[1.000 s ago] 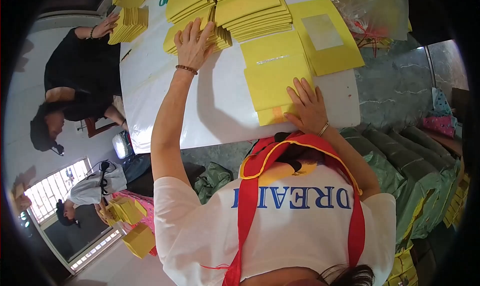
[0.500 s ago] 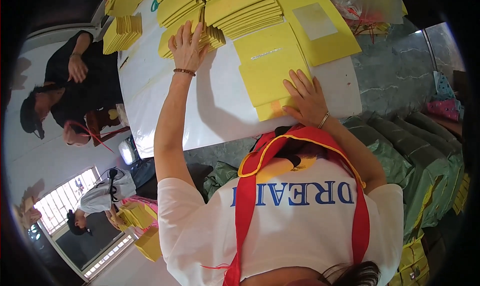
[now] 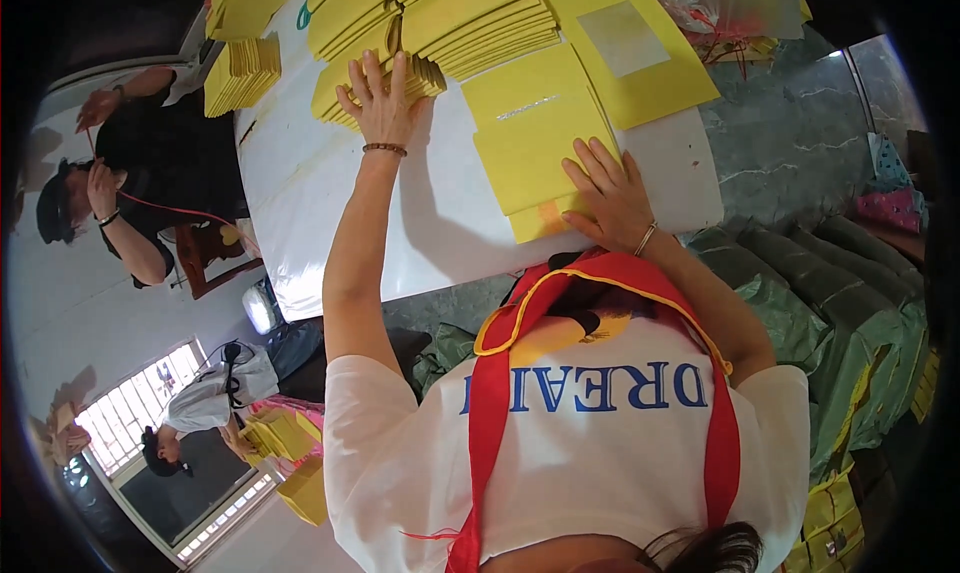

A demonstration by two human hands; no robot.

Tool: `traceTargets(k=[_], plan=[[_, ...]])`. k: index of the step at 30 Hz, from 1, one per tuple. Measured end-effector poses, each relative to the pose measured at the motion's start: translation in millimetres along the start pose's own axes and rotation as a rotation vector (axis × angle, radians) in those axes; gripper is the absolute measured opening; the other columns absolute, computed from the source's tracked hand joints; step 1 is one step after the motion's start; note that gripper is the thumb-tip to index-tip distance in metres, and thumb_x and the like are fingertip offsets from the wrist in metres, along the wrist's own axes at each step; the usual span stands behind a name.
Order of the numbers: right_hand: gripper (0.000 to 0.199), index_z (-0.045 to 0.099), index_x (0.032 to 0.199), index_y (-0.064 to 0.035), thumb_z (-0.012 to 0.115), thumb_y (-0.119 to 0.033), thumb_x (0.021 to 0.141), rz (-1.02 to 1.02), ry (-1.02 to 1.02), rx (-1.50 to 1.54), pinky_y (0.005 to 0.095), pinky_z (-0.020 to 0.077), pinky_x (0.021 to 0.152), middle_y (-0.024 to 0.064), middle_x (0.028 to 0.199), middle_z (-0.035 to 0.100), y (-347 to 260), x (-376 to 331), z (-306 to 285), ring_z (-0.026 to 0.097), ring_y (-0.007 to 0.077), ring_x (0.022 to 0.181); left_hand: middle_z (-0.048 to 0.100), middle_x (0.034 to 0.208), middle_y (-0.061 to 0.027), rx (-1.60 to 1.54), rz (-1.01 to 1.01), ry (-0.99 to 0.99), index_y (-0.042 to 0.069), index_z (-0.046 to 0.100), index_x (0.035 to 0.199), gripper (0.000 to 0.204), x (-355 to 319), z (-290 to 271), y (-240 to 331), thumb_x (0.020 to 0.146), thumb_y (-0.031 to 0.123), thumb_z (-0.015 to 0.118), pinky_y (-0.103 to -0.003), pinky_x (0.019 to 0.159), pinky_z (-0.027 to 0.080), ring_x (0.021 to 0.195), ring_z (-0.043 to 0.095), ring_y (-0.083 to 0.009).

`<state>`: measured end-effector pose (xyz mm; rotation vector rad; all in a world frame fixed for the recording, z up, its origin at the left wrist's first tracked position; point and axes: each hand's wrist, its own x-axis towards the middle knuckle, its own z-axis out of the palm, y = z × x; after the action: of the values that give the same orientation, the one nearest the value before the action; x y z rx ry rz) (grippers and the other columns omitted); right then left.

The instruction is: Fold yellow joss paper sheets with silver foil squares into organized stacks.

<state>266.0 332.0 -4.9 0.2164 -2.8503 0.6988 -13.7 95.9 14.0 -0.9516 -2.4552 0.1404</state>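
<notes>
My left hand (image 3: 387,101) reaches up to a row of overlapping folded yellow papers (image 3: 338,93), its fingers spread and touching their near end. A taller stack of yellow papers (image 3: 480,18) fans out just beyond it. My right hand (image 3: 615,198) lies flat, fingers stretched, on the right edge of a flat folded yellow paper piece (image 3: 525,163). This piece has a thin shiny strip across its upper part and an orange patch by its lower edge. To its upper right lies a wide yellow sheet (image 3: 690,83) bearing a pale grey rectangle (image 3: 622,43).
All this rests on a white-covered table (image 3: 460,243). More yellow stacks (image 3: 242,76) sit at its far left. Clear plastic bags (image 3: 745,8) lie beyond its right corner. Large green wrapped bundles (image 3: 840,323) stand on the right. Two people (image 3: 140,183) are on the left.
My left hand has shifted slightly right and down along the papers' edge. My right hand keeps its place. The nearer person on the left has raised both hands with a red cord.
</notes>
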Motion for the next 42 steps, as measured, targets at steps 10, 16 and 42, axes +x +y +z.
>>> traceTargets(k=[10, 16, 42], plan=[[0.067, 0.038, 0.132, -0.0102, 0.06, -0.042, 0.077, 0.002, 0.004, 0.007, 0.0585, 0.025, 0.098, 0.0111, 0.144, 0.026, 1.1, -0.4, 1.4, 0.022, 0.0257, 0.133, 0.014, 0.146, -0.0129, -0.051, -0.014, 0.032, 0.027, 0.027, 0.138, 0.096, 2.7, -3.3, -4.3, 0.059, 0.041, 0.079, -0.062, 0.098, 0.011, 0.133, 0.013, -0.0367], [0.067, 0.038, 0.131, -0.0099, 0.059, -0.042, 0.077, 0.006, -0.01, -0.001, 0.0583, 0.0261, 0.097, 0.0112, 0.143, 0.027, 1.0, 0.1, 0.2, 0.023, 0.0261, 0.133, 0.015, 0.146, -0.0117, 0.0, -0.054, -0.022, 0.026, 0.027, 0.138, 0.094, 3.0, -7.9, -4.1, 0.06, 0.041, 0.079, -0.062, 0.097, 0.012, 0.133, 0.015, -0.0351], [0.08, 0.025, 0.135, 0.0006, 0.059, -0.041, 0.077, 0.036, 0.106, 0.019, 0.0602, 0.0104, 0.103, 0.0198, 0.145, 0.017, 4.9, -5.2, 12.3, 0.015, 0.0342, 0.136, 0.048, 0.121, -0.0174, -0.35, 0.518, -0.269, -0.001, 0.045, 0.123, 0.056, -59.7, -109.8, 160.6, 0.075, 0.023, 0.06, -0.036, 0.082, 0.043, 0.107, 0.049, -0.0282]])
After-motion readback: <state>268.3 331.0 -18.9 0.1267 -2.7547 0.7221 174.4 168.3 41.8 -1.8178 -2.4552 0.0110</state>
